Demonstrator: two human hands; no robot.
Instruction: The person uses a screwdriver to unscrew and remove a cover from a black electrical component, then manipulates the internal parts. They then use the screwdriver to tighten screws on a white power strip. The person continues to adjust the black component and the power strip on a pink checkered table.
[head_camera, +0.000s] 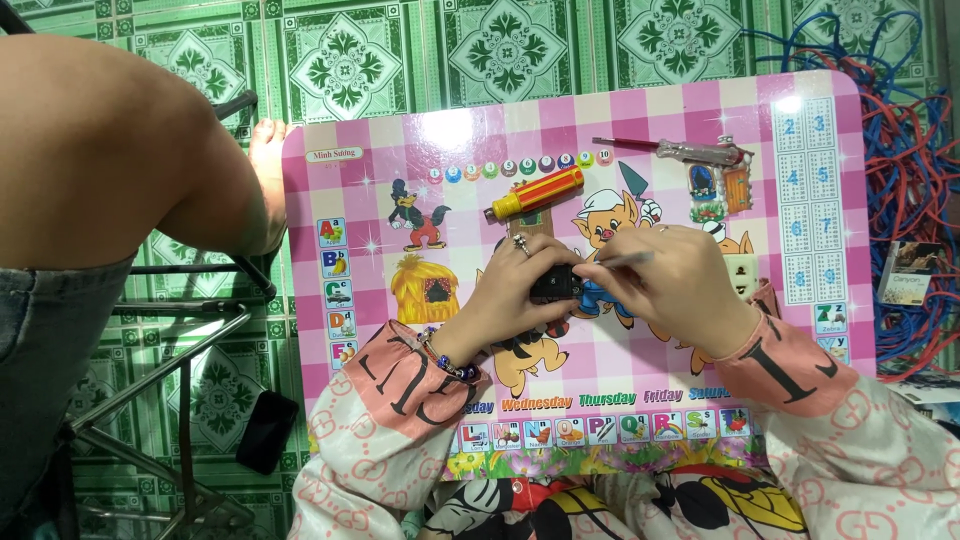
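Leftmost, another person's bare knee (110, 150) and a dark phone (267, 431) on the floor sit apart from the pink tabletop (350, 200). On it, the left hand (510, 290) is clenched around a small black part (556, 285) held just above the tabletop's middle; the right hand (680, 285) pinches a thin tool (628, 260), tip at the part. Done well, I judge, this calls for a firm left grip and a light, straight push — no twisting. A screwdriver (535, 193) and a glue gun (700, 152) lie beyond; tangled wires (910, 170) lie on the right. What the part is stays hard to tell — fingers cover most of it, and the tool tip is hidden.
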